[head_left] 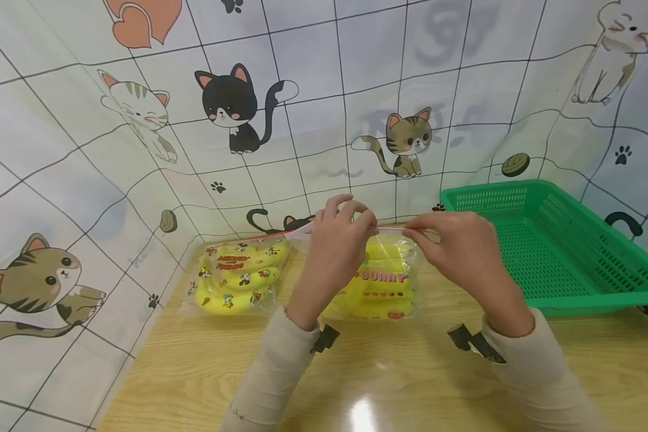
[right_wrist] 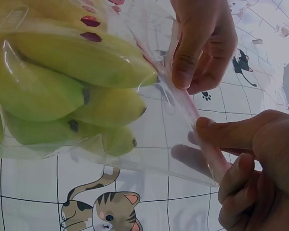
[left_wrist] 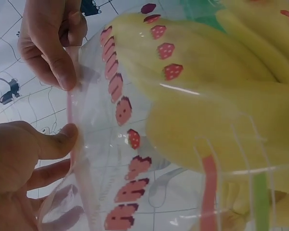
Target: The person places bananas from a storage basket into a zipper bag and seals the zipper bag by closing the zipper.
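A clear zip bag [head_left: 418, 255] with "BUNNY" lettering and printed strawberries lies on the table, filled with yellow bananas [right_wrist: 53, 84]. Their tips show dark in the right wrist view. My left hand [head_left: 337, 234] pinches the bag's pink zip edge near the middle, thumb on the near face. Farther right, my right hand [head_left: 459, 243] pinches the same strip between thumb and fingers close to its end. The strip runs taut between both hands. To the left lies another clear bag [head_left: 237, 273] with a red zip, "Mickey and Friends" lettering and yellow contents; my left forearm partly covers the gap between the bags.
A green plastic basket [head_left: 578, 303] stands at the right of the wooden table [head_left: 183, 372]. A cloth [head_left: 313, 90] with cats and grid lines hangs behind the table and along its left side.
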Motion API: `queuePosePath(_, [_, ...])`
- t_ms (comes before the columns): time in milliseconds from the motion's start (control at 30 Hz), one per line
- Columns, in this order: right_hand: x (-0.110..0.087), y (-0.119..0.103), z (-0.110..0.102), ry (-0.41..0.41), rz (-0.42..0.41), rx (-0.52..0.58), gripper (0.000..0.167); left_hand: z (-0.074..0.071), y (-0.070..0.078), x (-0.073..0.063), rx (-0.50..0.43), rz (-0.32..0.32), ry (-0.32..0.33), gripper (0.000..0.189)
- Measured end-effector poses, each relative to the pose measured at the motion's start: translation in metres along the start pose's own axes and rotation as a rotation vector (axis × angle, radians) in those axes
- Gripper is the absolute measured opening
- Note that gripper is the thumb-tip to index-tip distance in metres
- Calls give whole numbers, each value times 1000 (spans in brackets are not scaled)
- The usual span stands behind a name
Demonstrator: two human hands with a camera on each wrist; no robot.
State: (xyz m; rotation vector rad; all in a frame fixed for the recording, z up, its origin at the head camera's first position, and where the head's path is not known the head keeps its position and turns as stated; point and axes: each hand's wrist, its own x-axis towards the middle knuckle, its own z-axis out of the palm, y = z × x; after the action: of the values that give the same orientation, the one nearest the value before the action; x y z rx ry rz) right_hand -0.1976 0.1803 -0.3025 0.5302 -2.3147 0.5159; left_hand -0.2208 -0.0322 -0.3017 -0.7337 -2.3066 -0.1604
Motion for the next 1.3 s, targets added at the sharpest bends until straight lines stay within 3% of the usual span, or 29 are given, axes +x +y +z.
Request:
queuePosePath(233, [2, 4, 3, 47, -25, 45, 9, 3, -5, -6, -22, -9, 73, 8])
queuePosePath(367, [3, 7, 4, 64, -39, 71, 8, 4, -7, -9, -24, -28, 81, 8])
queuePosePath(667, [3, 11, 1, 46, -5, 52, 8, 6, -18, -18, -51, -44, 110, 10])
queuePosePath(967, [3, 12, 0, 47, 0, 53, 7, 8, -27, -27, -144, -68, 167, 11])
queuePosePath(1300, [-3, -7, -13, -92, 121, -52, 15, 14, -19, -30, -122, -69, 220, 16])
